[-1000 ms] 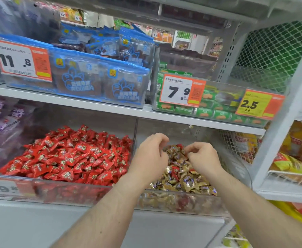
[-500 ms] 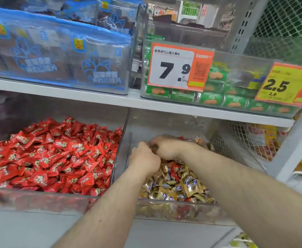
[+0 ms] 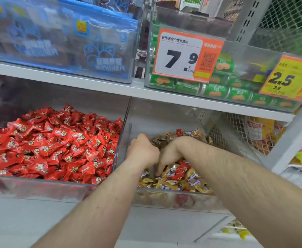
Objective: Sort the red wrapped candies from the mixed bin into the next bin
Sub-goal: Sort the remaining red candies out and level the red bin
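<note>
Right now both hands are down in the mixed bin (image 3: 173, 198), the clear one on the right of the lower shelf (image 3: 66, 77). The left hand (image 3: 143, 151) is curled into a loose fist at the bin's left wall; whether it encloses a candy I cannot tell. The right hand (image 3: 168, 156) lies just beside it, touching or nearly so, fingers (image 3: 158, 171) reaching down into the pile, with the tips buried so that any pinch is hidden.

A red candy (image 3: 181, 169) sits among the gold candies (image 3: 193, 183) just right of those fingers, and another red one (image 3: 178, 131) shows at the far edge of the heap. The red bin (image 3: 39, 185) to the left, just across the clear divider (image 3: 123, 126), is heaped with red sweets.

These pieces look very light and small, with crinkly film wrappers that are probably slick and would slide against each other. The sweet inside should be firm enough to take a pinch. I would take one across its fat middle with thumb and forefinger, or by a twisted wrapper end where the middle is buried. Loose neighbours will likely tumble in as one lifts out.
</note>
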Motion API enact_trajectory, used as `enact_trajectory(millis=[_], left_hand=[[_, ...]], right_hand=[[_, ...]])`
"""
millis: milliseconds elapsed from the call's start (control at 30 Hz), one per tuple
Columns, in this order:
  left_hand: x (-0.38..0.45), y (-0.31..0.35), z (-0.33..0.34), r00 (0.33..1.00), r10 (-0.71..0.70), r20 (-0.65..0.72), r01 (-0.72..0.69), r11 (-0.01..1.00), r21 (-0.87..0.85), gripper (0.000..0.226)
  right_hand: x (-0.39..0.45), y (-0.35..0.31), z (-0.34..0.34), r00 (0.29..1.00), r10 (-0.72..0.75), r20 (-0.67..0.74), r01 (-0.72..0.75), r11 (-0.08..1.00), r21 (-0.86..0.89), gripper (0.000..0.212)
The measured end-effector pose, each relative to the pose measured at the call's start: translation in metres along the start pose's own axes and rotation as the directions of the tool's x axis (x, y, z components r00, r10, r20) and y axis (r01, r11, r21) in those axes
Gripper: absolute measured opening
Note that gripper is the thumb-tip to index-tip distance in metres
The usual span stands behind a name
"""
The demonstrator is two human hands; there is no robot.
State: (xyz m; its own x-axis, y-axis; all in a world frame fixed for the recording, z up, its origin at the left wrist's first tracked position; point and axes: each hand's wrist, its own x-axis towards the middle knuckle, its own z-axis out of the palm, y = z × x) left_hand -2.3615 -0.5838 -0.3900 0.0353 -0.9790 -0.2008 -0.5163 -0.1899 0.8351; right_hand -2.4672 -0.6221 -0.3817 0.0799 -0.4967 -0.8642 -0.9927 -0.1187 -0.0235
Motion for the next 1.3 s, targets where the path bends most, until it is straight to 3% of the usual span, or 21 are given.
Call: enact_trajectory(millis=[67, 133, 233, 433, 533, 700, 833, 933, 1100, 1300], left_hand=[[-0.002, 0.001, -0.001, 0.999, 0.032, 0.011, -0.032, 0.999, -0.012, 0.048], [-0.007, 0.003, -0.001, 0.996, 0.076, 0.046, -0.076, 0.997, -0.02, 0.04], [-0.012, 0.005, 0.001, 0.979, 0.163, 0.123, -0.166, 0.986, 0.014, 0.029], [-0.021, 0.011, 0.005, 0.923, 0.288, 0.254, -0.318, 0.944, 0.084, 0.022], [-0.023, 0.014, 0.009, 0.895, 0.319, 0.31, -0.37, 0.921, 0.12, 0.018], [-0.023, 0.016, 0.017, 0.839, 0.372, 0.398, -0.473, 0.86, 0.194, 0.016], [-0.024, 0.019, 0.026, 0.73, 0.384, 0.565, -0.591, 0.77, 0.241, 0.021], [-0.022, 0.019, 0.032, 0.698, 0.34, 0.631, -0.61, 0.744, 0.273, 0.03], [-0.022, 0.017, 0.034, 0.725, 0.275, 0.632, -0.616, 0.67, 0.414, 0.031], [-0.021, 0.012, 0.033, 0.811, 0.222, 0.542, -0.542, 0.634, 0.552, 0.01]], right_hand=[[-0.018, 0.006, 0.006, 0.996, 0.021, -0.081, -0.019, 0.999, 0.025, 0.065], [-0.04, 0.015, 0.011, 0.968, 0.02, -0.252, -0.029, 0.999, -0.031, 0.061], [-0.066, 0.034, 0.026, 0.913, -0.023, -0.408, 0.012, 1.0, -0.029, 0.033], [-0.099, 0.082, 0.077, 0.701, 0.113, -0.705, -0.002, 0.988, 0.156, 0.037], [-0.102, 0.101, 0.098, 0.64, 0.189, -0.745, 0.078, 0.948, 0.307, 0.033], [-0.103, 0.11, 0.116, 0.549, 0.265, -0.793, 0.099, 0.921, 0.376, 0.041], [-0.099, 0.115, 0.12, 0.519, 0.27, -0.811, 0.13, 0.913, 0.387, 0.038], [-0.098, 0.117, 0.12, 0.518, 0.264, -0.814, 0.16, 0.904, 0.396, 0.04], [-0.102, 0.123, 0.116, 0.507, 0.332, -0.795, 0.18, 0.862, 0.475, 0.042], [-0.105, 0.121, 0.108, 0.34, 0.489, -0.803, 0.187, 0.802, 0.567, 0.042]])
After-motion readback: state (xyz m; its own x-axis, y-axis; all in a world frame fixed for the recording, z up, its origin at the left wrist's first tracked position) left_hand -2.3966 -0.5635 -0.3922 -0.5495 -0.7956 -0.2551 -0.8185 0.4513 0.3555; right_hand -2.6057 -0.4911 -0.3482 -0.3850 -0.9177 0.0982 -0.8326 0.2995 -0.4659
